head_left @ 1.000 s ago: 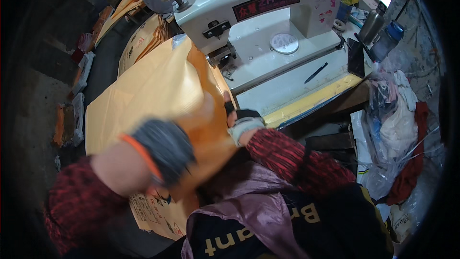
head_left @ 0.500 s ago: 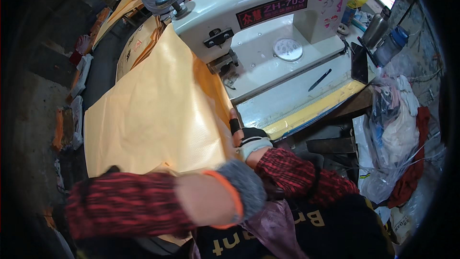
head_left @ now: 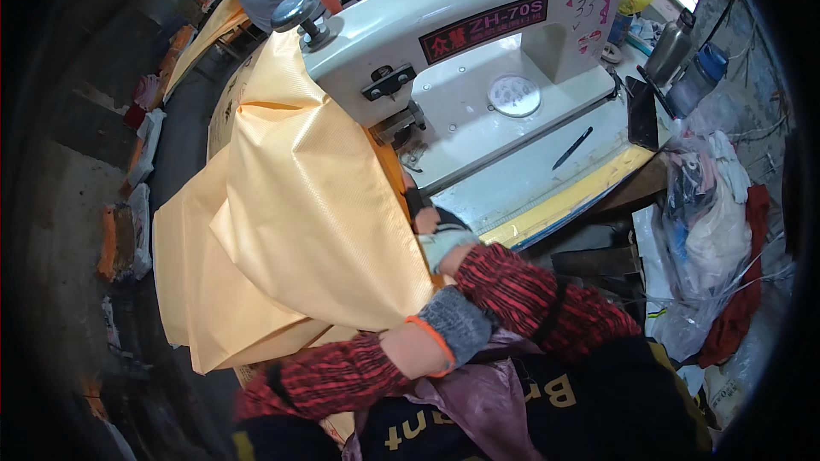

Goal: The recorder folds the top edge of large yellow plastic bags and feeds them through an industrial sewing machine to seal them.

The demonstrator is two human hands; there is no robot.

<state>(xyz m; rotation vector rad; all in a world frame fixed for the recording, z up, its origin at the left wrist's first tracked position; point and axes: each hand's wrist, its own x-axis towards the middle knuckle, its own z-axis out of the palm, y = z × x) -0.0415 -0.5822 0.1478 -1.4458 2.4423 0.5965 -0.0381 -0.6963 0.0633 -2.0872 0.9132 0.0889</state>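
Two gloved hands feeding a big sheet of yellow-orange woven fabric (head_left: 299, 230) into a large white industrial sewing machine (head_left: 478, 43).

From my feed, the fabric is the biggest thing in view: it drapes from under the machine's head down over the left side of the work table (head_left: 547, 196), folded on itself. The machine stands on that table, a black pen (head_left: 571, 148) lying on the bed beside it. My right hand (head_left: 436, 230), in a pale glove, rests at the fabric's right edge just below the needle area, fingers seemingly pressed together on the cloth, though I cannot tell whether it grips. My left hand (head_left: 457, 324), in a grey glove with an orange cuff, sits closed at the fabric's lower edge; its grip is hidden.
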